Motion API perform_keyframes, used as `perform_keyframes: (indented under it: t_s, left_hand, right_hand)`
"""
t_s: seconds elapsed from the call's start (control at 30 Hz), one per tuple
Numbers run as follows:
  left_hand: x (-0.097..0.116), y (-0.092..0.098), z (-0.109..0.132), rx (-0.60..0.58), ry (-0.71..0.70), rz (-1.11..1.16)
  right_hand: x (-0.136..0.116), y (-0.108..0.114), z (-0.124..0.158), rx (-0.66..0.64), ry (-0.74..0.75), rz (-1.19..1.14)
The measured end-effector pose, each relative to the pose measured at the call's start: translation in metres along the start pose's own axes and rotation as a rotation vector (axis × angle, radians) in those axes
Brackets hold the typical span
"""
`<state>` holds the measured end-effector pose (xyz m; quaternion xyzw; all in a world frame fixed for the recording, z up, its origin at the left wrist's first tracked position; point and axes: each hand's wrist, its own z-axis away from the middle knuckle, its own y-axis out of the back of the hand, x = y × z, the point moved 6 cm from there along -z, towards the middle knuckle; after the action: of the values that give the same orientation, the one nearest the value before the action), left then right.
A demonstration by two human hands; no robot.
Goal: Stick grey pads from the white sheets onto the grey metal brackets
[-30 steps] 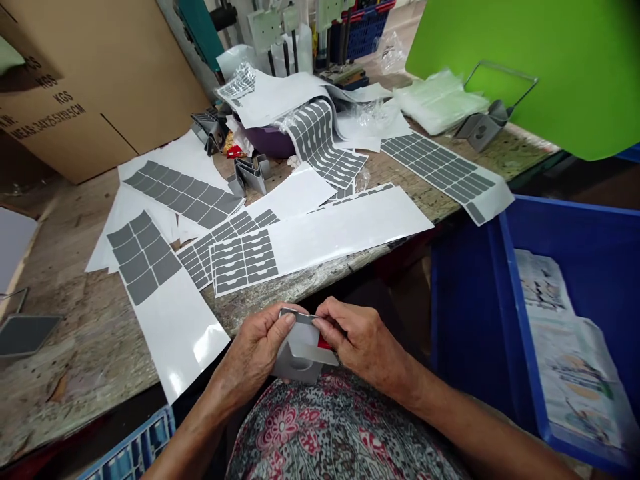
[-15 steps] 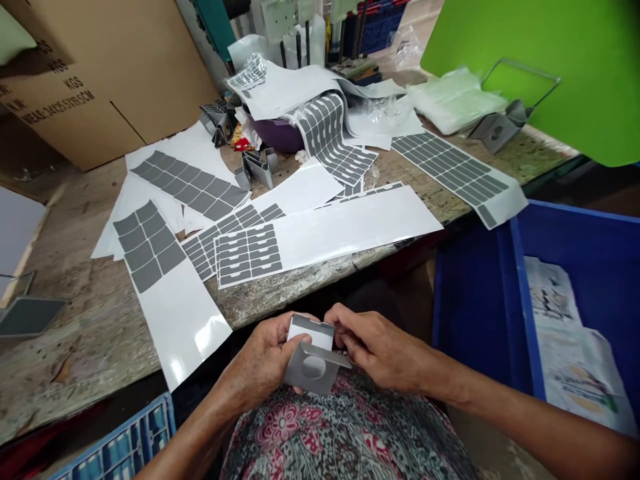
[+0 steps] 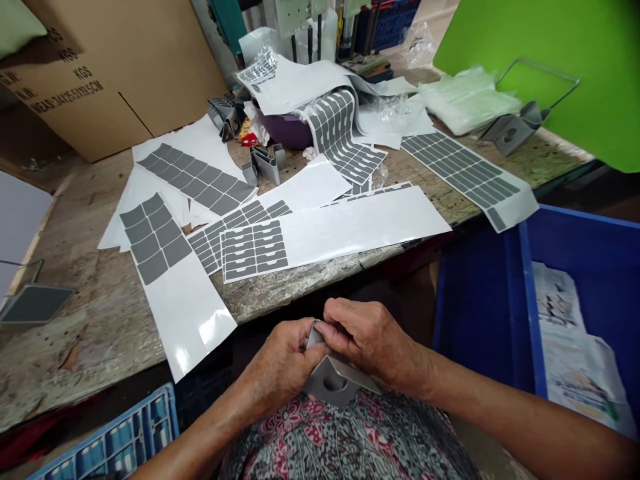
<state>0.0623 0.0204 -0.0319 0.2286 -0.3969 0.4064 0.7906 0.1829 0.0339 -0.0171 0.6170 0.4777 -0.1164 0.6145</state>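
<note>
Left hand (image 3: 283,368) and right hand (image 3: 370,341) held a grey angled bracket (image 3: 336,381), fingers (image 3: 334,328) pressed together pinching it. Worn wooden tabletop (image 3: 95,353) carried white sheets of grey labels (image 3: 175,313); blue plastic bin (image 3: 526,313) sat right.

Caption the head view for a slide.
Left hand and right hand hold a grey folded bracket over a label-strewn workbench.

A grey-and-black print garment (image 3: 350,437) (crimson flowers scattered through it) covers the lap, and the left hand (image 3: 280,370) and right hand (image 3: 373,343) are bare.
</note>
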Motion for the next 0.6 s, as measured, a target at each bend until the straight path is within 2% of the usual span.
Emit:
perform_keyframes:
  t_s: [0.1,0.23,0.4,0.47,0.6]
  left_hand:
    - [-0.003,-0.003,-0.001,-0.006,-0.026,-0.063]
    - [-0.015,-0.016,0.001,-0.122,0.042,0.120]
    - [-0.018,-0.016,0.003,-0.113,0.035,0.194]
    - [-0.020,-0.010,0.002,-0.069,0.046,0.202]
    - [-0.024,0.009,0.000,0.028,0.070,0.245]
  right_hand:
    - [0.008,-0.008,-0.003,-0.064,-0.084,-0.007]
    - [0.018,-0.016,0.001,-0.227,-0.176,-0.011]
    - [0.015,-0.012,0.016,-0.352,-0.124,-0.064]
    - [0.018,-0.013,0.024,-0.357,-0.129,-0.085]
    - [0.036,-0.017,0.037,-0.234,-0.272,-0.121]
